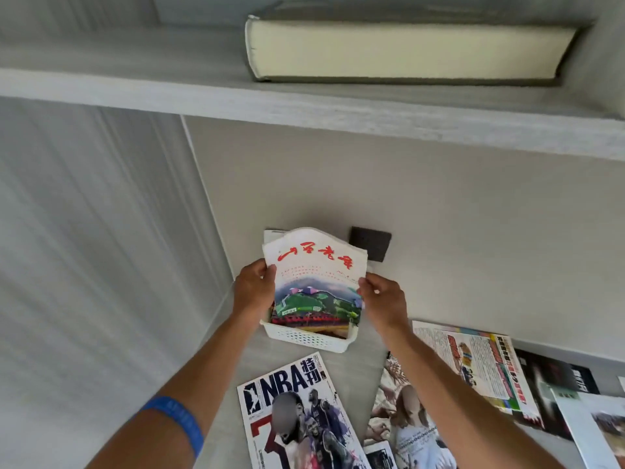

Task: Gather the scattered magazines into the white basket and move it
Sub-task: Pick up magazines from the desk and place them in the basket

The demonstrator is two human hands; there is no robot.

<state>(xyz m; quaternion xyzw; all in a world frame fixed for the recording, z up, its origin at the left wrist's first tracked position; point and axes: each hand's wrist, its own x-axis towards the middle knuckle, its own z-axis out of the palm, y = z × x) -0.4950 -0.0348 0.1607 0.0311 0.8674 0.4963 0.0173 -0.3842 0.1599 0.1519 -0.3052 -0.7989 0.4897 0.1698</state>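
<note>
Nearest us the NBA magazine lies on the desk, just before the white basket. Our left hand and right hand each pinch an edge of the landscape-cover magazine, standing in the basket. We judge gathering unfinished; next we release it and fetch the NBA issue.

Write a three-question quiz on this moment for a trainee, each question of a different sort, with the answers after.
1. True or false: the left hand and right hand both grip the red-titled magazine.
2. Where is that magazine's lower edge? A) inside the white basket B) on the shelf C) on the thick book
3. Fill in: the big letters on the magazine lying just in front of the basket read ___.

Key: 1 true; 2 A; 3 NBA.
</note>
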